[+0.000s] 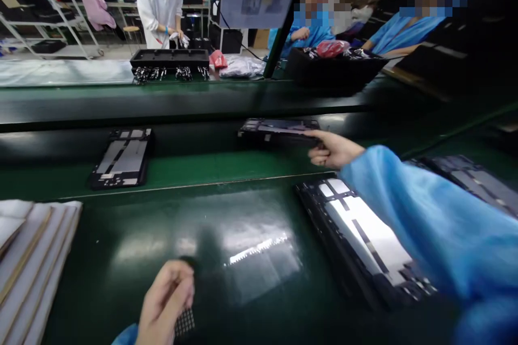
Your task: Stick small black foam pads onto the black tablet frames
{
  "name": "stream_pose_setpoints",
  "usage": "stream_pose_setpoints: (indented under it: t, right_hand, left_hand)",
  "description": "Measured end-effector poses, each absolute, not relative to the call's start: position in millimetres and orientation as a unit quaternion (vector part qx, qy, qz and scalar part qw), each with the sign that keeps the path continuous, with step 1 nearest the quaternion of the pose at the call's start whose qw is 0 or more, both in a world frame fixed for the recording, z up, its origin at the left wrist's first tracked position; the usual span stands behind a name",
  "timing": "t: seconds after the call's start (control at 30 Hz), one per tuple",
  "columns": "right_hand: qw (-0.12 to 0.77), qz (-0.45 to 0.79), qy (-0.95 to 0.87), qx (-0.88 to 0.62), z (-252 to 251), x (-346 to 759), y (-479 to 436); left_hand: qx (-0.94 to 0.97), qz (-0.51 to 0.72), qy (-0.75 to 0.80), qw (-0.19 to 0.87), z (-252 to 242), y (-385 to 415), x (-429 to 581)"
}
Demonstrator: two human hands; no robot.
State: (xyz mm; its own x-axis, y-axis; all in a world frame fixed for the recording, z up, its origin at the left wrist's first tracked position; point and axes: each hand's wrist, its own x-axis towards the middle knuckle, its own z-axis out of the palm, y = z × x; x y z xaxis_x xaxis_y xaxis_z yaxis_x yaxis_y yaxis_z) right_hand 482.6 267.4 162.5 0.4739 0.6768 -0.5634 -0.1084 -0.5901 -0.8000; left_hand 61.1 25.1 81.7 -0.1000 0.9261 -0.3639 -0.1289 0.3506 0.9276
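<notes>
My right hand (335, 151) reaches across to the far strip and grips the near right end of an opened tablet (279, 127). Its index finger lies along the top edge, and the other fingers curl at the side. My left hand (168, 296) is closed low in front of me, thumb against fingers. From beneath it shows a small dark gridded sheet (185, 323), partly hidden by the hand. Under my right sleeve lie stacked opened tablets (360, 226) with silver inner faces. One more opened tablet (123, 156) rests flat on the green strip at left.
White layered boards (36, 259) are stacked at the left edge. Behind my right forearm is another tablet (477, 178). Across the line stand a black tray (170, 58) with small parts and a black bin (335, 70). Several people work beyond.
</notes>
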Motion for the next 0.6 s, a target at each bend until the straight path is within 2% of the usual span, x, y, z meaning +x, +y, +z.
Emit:
stream_pose_setpoints:
  t: [0.07, 0.1, 0.23, 0.3, 0.47, 0.6]
  right_hand:
    - [0.425, 0.516, -0.202, -0.716, 164, 437, 203]
    - [0.423, 0.537, -0.208, -0.699, 163, 413, 163]
    - [0.306, 0.716, -0.270, -0.566, 162, 358, 4]
    - [0.262, 0.746, -0.324, -0.520, 165, 362, -57]
    - [0.311, 0.602, -0.373, -0.634, 165, 404, -125]
    - [0.347, 0.570, -0.385, -0.638, 158, 387, -104]
  left_hand:
    - [0.313, 0.384, 0.508, 0.704, 97, 40, 99]
    - [0.304, 0.378, 0.490, 0.724, 100, 49, 120]
    - [0.285, 0.373, 0.471, 0.747, 92, 76, 178]
    - [0.302, 0.367, 0.481, 0.737, 83, 71, 175]
    - [0.412, 0.252, 0.445, 0.754, 83, 16, 106]
    - [0.526, 0.166, 0.431, 0.714, 99, -5, 69]
